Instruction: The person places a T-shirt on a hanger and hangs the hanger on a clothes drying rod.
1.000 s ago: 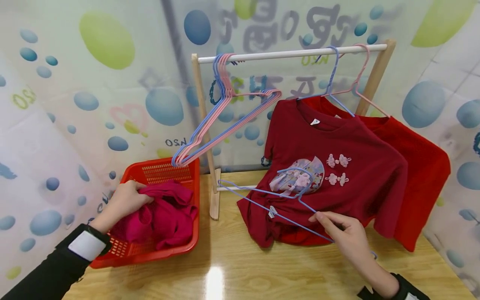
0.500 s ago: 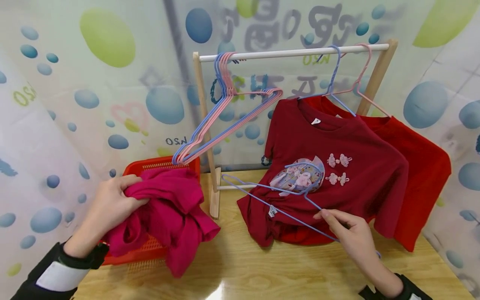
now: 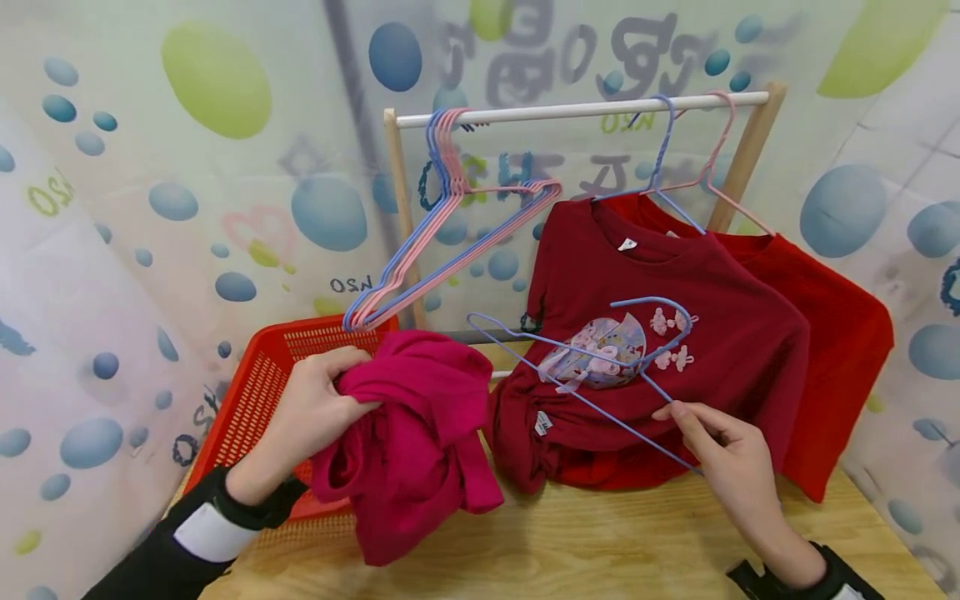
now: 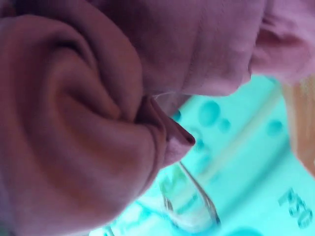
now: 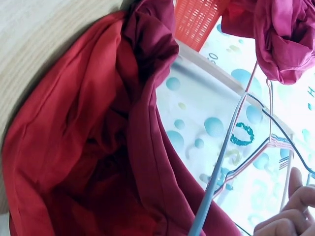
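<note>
A bunched magenta garment (image 3: 420, 442) hangs from my left hand (image 3: 307, 417), whose fingers and thumb grip its upper edge in front of the red basket. Its folds fill much of the left wrist view, where the hand itself is out of sight. My right hand (image 3: 727, 450) pinches a blue wire hanger (image 3: 570, 346) by one shoulder, the hook pointing up and curling left. That hanger overlaps the dark red T-shirt (image 3: 720, 292) in the head view. In the right wrist view, the curled fingers (image 5: 290, 216) show at the lower right, close to the hanger.
A small rack with a white rail (image 3: 585, 109) stands on the wooden table (image 3: 555, 542). Several blue and pink hangers (image 3: 420, 250) hang at its left end. A bright red garment (image 3: 840, 333) hangs behind the T-shirt. The red plastic basket (image 3: 247, 400) sits at left.
My left hand has lifted the magenta garment out of the basket and carried it right. My right hand has shifted slightly right and up with the blue hanger, whose hook has turned.
</note>
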`<action>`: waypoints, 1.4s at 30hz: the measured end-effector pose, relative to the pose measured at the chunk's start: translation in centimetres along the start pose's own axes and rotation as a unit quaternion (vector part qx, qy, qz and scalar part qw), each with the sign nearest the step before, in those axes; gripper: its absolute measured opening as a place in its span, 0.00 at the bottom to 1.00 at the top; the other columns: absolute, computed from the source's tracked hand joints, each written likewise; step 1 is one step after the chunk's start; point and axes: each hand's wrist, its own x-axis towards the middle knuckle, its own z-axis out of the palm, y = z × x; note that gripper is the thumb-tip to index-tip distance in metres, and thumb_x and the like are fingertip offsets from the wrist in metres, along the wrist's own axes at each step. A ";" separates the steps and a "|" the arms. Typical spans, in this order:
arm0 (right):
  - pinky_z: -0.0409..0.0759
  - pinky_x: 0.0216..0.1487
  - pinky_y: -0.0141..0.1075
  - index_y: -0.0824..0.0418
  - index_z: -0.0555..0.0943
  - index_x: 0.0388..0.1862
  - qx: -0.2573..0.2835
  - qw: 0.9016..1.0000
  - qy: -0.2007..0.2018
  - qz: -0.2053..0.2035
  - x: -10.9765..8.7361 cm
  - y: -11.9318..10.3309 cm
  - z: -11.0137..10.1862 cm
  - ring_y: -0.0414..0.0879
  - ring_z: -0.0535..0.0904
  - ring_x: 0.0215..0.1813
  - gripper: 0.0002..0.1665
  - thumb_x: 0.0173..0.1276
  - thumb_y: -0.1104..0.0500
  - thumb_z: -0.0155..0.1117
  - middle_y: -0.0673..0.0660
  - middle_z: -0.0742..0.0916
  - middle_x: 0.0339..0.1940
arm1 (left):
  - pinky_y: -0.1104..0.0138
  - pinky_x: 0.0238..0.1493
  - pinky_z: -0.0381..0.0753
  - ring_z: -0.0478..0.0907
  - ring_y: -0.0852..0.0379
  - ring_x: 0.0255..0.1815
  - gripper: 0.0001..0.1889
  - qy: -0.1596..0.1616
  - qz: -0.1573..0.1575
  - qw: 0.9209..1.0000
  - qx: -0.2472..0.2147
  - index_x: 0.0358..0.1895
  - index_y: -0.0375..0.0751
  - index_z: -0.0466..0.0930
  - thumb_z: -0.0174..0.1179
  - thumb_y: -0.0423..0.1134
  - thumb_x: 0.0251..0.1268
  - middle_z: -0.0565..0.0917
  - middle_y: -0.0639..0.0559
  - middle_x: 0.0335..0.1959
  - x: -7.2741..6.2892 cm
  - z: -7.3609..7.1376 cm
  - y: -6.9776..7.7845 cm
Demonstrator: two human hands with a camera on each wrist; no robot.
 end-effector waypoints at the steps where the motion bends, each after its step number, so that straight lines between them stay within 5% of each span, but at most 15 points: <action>1: 0.55 0.17 0.43 0.66 0.91 0.44 -0.003 1.000 0.002 0.000 0.0 -0.1 -0.1 0.49 0.54 0.18 0.12 0.86 0.63 0.63 0.50 0.66 0.15 | 0.68 0.30 0.73 0.73 0.63 0.28 0.04 -0.006 0.000 1.000 -0.009 0.33 0.45 0.88 0.73 0.33 0.62 0.82 0.60 0.28 0.2 0.6 0.1; 6: 0.54 0.17 0.43 0.66 0.91 0.43 -0.010 1.000 0.015 0.002 0.2 0.0 -0.5 0.49 0.54 0.18 0.13 0.86 0.62 0.64 0.50 0.65 0.15 | 0.67 0.30 0.73 0.73 0.59 0.29 0.04 -0.039 -0.007 0.999 -0.037 0.35 0.42 0.90 0.72 0.29 0.62 0.82 0.58 0.29 0.7 3.7 0.4; 11: 0.54 0.17 0.42 0.65 0.91 0.43 -0.014 1.000 0.019 0.006 0.3 0.1 -0.7 0.49 0.55 0.18 0.12 0.86 0.61 0.64 0.50 0.65 0.15 | 0.66 0.37 0.80 0.83 0.54 0.38 0.12 -0.095 -0.006 0.995 -0.018 0.42 0.37 0.93 0.67 0.22 0.56 0.90 0.48 0.41 0.8 7.0 0.1; 13: 0.55 0.16 0.42 0.64 0.92 0.44 -0.019 1.000 0.020 0.009 0.3 0.2 -0.9 0.48 0.55 0.18 0.12 0.86 0.61 0.65 0.50 0.66 0.15 | 0.64 0.40 0.82 0.86 0.51 0.45 0.18 -0.115 0.024 0.993 -0.009 0.45 0.37 0.93 0.63 0.21 0.53 0.91 0.46 0.46 1.0 8.8 -1.3; 16: 0.55 0.17 0.42 0.64 0.92 0.44 -0.025 0.999 0.022 0.015 0.4 0.3 -1.0 0.48 0.56 0.18 0.13 0.86 0.60 0.64 0.49 0.67 0.16 | 0.64 0.40 0.83 0.85 0.53 0.45 0.24 -0.134 0.047 0.990 -0.011 0.48 0.35 0.92 0.57 0.19 0.48 0.90 0.45 0.48 1.3 10.3 -1.5; 19: 0.56 0.18 0.42 0.64 0.92 0.44 -0.024 0.999 0.024 0.016 0.4 0.3 -1.1 0.47 0.56 0.19 0.13 0.86 0.60 0.64 0.50 0.67 0.16 | 0.65 0.40 0.81 0.83 0.55 0.42 0.25 -0.114 0.059 0.992 -0.017 0.50 0.32 0.91 0.55 0.18 0.47 0.91 0.45 0.47 1.8 10.8 -0.8; 20: 0.55 0.18 0.42 0.65 0.92 0.44 -0.022 0.999 0.025 0.014 0.4 0.3 -1.1 0.47 0.56 0.19 0.13 0.86 0.60 0.64 0.50 0.67 0.16 | 0.65 0.41 0.81 0.83 0.54 0.42 0.25 -0.102 0.046 0.993 -0.022 0.49 0.30 0.91 0.55 0.17 0.46 0.90 0.43 0.47 1.9 10.2 0.8; 26: 0.56 0.20 0.41 0.66 0.91 0.43 -0.019 0.999 0.035 0.003 0.5 0.2 -1.2 0.48 0.57 0.20 0.13 0.86 0.62 0.64 0.50 0.66 0.15 | 0.64 0.39 0.77 0.80 0.51 0.39 0.19 -0.036 0.057 0.997 -0.044 0.47 0.34 0.92 0.60 0.17 0.54 0.87 0.47 0.39 3.3 9.1 3.2; 34: 0.56 0.20 0.42 0.65 0.91 0.43 -0.017 0.999 0.034 0.012 0.6 0.4 -1.2 0.48 0.56 0.20 0.13 0.86 0.62 0.64 0.49 0.67 0.15 | 0.68 0.35 0.76 0.78 0.58 0.35 0.19 -0.115 0.026 0.993 -0.005 0.44 0.33 0.91 0.59 0.18 0.49 0.89 0.47 0.38 3.2 10.9 2.0; 42: 0.54 0.18 0.43 0.66 0.91 0.42 0.002 1.000 0.024 0.015 0.8 0.7 -0.4 0.50 0.55 0.19 0.13 0.86 0.63 0.63 0.49 0.67 0.16 | 0.62 0.40 0.82 0.86 0.48 0.42 0.21 -0.178 0.015 0.980 0.085 0.49 0.32 0.89 0.65 0.18 0.48 0.90 0.42 0.42 0.4 13.7 0.8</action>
